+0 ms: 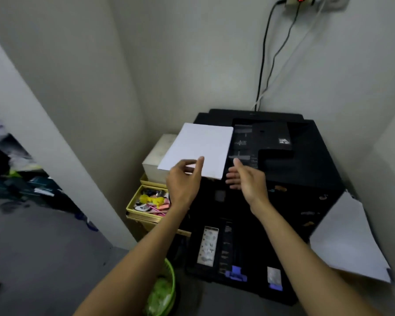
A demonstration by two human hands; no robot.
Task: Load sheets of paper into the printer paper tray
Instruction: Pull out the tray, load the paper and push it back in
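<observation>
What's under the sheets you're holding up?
Under the sheets gripped by the left hand sit a white paper stack and the printer's left edge. The stack's right part is covered. The right hand is open alongside.

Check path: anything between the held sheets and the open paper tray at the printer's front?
Nothing visible. The left hand pinches the sheets above the printer; the right hand hangs open beside them. The pulled-out paper tray lies open below, only its blue guides inside.
</observation>
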